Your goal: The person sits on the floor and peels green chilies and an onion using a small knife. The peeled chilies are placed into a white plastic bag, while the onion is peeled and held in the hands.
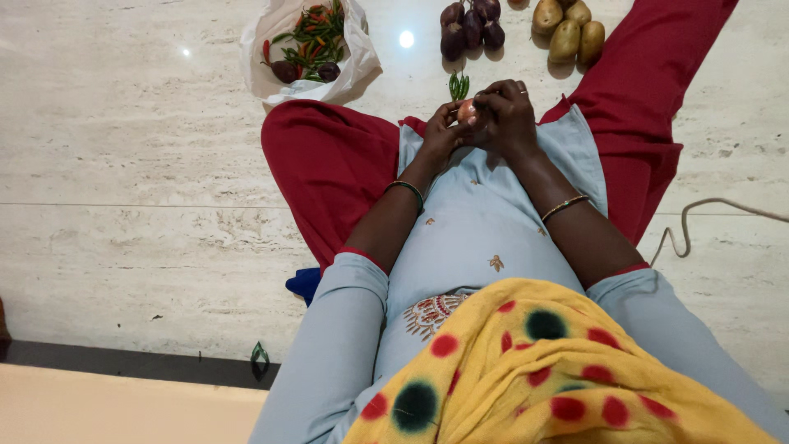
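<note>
While the person sits cross-legged on the pale stone floor (123, 164), both hands meet over the lap around a small onion (466, 109), and it seems the outer skin is being worked off. The left hand (441, 131) cups the onion from below and the side with fingers curled closed around it; the right hand (505, 115) is folded over the top, fingertips pressed against it, so only a sliver of the onion shows between them. To do this step well, I judge the left hand should keep a firm hold and turn the onion bit by bit, while the right thumb and forefinger pinch only the loose dry layer and pull it away, not digging into the flesh. What shows of the onion is rounded, pinkish-orange and slightly glossy; how much skin remains is hidden. Just beyond the hands lie a few green chillies (459, 85), then dark aubergines (472, 25) and potatoes (567, 29), with a white bag of chillies (308, 45) to the left
</note>
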